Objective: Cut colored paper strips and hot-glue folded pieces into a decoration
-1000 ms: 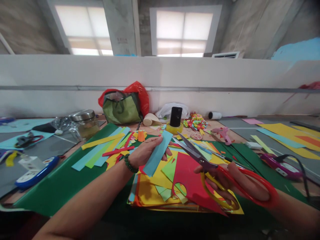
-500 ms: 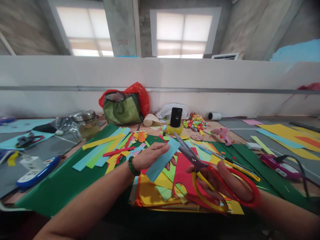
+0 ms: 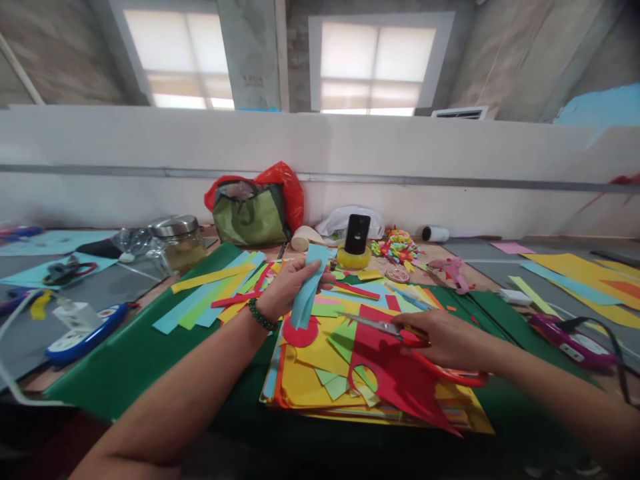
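Note:
My left hand (image 3: 293, 287), with a green bead bracelet (image 3: 261, 317) at the wrist, pinches light blue paper strips (image 3: 307, 293) that hang upright over the pile. On the right, my right hand (image 3: 445, 339) is wrapped round scissors (image 3: 383, 325) with red and yellow handles. Their blades point left and lie low over the paper, looking almost closed. Beneath them is a red paper sheet (image 3: 393, 373) with a round hole. It rests on a stack of yellow paper (image 3: 305, 380), among green scraps (image 3: 335, 385) and a red paper disc (image 3: 300, 332).
Coloured strips (image 3: 210, 297) lie on the green mat (image 3: 125, 360) to the left. A phone (image 3: 357, 233) stands in a yellow holder behind the pile. A glass jar (image 3: 183, 247), a green bag (image 3: 250, 213), a pink glue gun (image 3: 453, 272) and power strips (image 3: 87, 337) surround the workspace.
My right hand has lowered the scissors from the blue paper to the pile, and their blades have come together. My left hand has turned the blue paper more upright. The view has shifted slightly.

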`<act>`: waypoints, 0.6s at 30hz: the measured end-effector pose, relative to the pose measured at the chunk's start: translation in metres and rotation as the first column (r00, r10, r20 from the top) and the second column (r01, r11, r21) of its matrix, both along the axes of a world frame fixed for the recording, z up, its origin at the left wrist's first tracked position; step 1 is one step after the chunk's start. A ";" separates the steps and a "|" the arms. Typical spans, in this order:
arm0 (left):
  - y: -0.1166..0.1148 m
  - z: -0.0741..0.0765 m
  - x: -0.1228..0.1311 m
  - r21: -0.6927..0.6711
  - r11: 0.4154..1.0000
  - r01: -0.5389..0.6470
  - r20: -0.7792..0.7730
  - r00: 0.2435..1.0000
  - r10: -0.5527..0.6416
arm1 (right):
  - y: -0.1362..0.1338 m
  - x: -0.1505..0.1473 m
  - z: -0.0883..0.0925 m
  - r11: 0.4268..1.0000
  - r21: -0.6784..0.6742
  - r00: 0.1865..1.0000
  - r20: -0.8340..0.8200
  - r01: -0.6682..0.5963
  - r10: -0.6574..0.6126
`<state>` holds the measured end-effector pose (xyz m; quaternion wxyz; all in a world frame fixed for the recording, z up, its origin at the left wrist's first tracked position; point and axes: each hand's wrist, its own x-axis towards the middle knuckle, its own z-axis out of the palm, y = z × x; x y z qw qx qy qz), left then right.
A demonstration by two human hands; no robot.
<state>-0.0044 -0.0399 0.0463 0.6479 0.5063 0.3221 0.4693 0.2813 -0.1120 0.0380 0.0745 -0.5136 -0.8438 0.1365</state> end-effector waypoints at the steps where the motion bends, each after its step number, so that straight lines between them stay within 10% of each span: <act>1: 0.002 0.000 0.000 -0.007 1.000 -0.024 -0.002 1.000 0.024 | 0.001 -0.004 -0.004 0.999 -0.006 0.997 0.071 -0.034 0.035; 9: 0.000 -0.006 0.005 0.040 0.998 0.038 -0.128 0.991 -0.033 | 0.003 -0.025 0.016 0.995 -0.037 0.901 0.421 -0.095 0.102; 13: -0.006 -0.010 0.009 0.095 0.990 0.106 -0.232 0.969 -0.082 | 0.025 -0.054 0.027 0.975 0.220 0.999 -0.050 0.019 -0.008; 18: -0.008 -0.012 0.011 0.197 0.962 0.190 -0.409 0.907 -0.095 | 0.053 -0.084 0.014 0.963 0.266 0.813 -0.571 0.051 0.114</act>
